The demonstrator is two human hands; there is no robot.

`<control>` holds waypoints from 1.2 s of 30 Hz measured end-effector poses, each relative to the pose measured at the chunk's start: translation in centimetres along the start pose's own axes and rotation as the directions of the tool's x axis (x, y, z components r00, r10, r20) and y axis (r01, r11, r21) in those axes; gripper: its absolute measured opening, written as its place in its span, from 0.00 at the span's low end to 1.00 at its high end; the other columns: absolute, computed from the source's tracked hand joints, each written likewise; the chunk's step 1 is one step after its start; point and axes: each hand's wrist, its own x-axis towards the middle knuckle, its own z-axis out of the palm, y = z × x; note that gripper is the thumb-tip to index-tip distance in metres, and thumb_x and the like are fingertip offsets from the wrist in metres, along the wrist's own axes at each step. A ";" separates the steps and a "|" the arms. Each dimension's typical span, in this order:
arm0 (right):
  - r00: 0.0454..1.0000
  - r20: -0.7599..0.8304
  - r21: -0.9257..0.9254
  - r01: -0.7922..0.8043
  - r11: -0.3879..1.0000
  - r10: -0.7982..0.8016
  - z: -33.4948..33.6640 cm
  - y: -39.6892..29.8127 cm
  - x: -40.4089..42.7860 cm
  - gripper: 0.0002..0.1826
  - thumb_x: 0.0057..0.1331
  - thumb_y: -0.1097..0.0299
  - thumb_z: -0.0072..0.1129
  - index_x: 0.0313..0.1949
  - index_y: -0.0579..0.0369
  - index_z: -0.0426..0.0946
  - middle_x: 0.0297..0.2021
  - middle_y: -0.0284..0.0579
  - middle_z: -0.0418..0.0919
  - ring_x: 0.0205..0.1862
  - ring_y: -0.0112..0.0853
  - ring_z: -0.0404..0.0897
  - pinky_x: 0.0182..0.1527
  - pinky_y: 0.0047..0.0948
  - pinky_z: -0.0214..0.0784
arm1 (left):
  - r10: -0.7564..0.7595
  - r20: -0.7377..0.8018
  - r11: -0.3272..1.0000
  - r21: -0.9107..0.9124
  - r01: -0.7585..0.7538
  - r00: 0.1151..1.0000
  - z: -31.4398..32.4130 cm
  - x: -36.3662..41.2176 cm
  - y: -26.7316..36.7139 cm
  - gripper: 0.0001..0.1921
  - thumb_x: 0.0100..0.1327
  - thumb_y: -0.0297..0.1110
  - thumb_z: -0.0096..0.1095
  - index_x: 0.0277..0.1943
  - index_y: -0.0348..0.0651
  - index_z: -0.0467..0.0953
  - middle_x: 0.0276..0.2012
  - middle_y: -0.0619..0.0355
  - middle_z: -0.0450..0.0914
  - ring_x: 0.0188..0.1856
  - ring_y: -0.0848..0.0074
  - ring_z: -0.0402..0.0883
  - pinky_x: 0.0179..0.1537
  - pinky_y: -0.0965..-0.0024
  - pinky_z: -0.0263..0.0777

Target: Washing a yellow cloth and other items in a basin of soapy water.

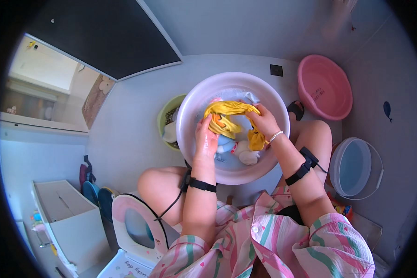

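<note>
Between both hands a wet yellow cloth [233,107] with an orange-and-dark print is stretched in a twisted band. My left hand [207,137] grips its left end, where a bunched part hangs down. My right hand [265,121], with a beaded bracelet at the wrist, holds the other end, and a fold drops below it. Both are over a large pale pink basin [233,177] of soapy water, which stands between my knees. In the water under the cloth lie a white stuffed item or bundled cloth [248,154], a light blue cloth [225,141] and a whitish cloth [249,97].
A green basin [162,114] with clothes stands left of the pale basin, partly behind it. At the right are a deep pink basin [325,87] and a bucket [354,168] of water with a handle. A toilet seat [120,213] is close at my lower left, beside a white cabinet [78,229].
</note>
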 end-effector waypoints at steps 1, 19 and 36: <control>0.999 -0.051 0.041 -0.014 0.999 0.016 0.2 0.7 0.3 0.28 0.60 0.52 0.63 0.53 0.61 0.75 0.40 0.56 0.82 0.43 0.42 0.82 0.48 0.35 0.73 | -0.006 0.000 1.000 0.001 0.006 1.000 0.6 0.1 0.1 0.17 0.68 0.36 0.59 0.56 0.39 0.73 0.52 0.54 0.79 0.55 0.67 0.78 0.58 0.61 0.71; 0.976 0.216 -0.752 0.193 0.630 -0.041 6.1 4.6 3.3 0.28 0.72 0.65 0.42 0.71 0.43 0.54 0.56 0.62 0.71 0.48 0.54 0.81 0.49 0.49 0.75 | 0.208 0.068 -0.014 0.998 -0.066 0.976 0.5 5.2 -7.7 0.40 0.64 0.35 0.58 0.74 0.33 0.46 0.61 0.26 0.62 0.63 0.38 0.65 0.65 0.51 0.61; 0.931 0.335 -0.159 0.208 0.965 -0.145 5.7 0.3 -0.2 0.20 0.58 0.67 0.61 0.51 0.54 0.77 0.46 0.61 0.79 0.53 0.48 0.79 0.55 0.38 0.70 | -0.112 -0.144 0.994 -0.004 0.112 0.983 -1.8 5.6 -4.6 0.23 0.68 0.52 0.55 0.58 0.45 0.69 0.50 0.53 0.76 0.52 0.66 0.77 0.55 0.60 0.72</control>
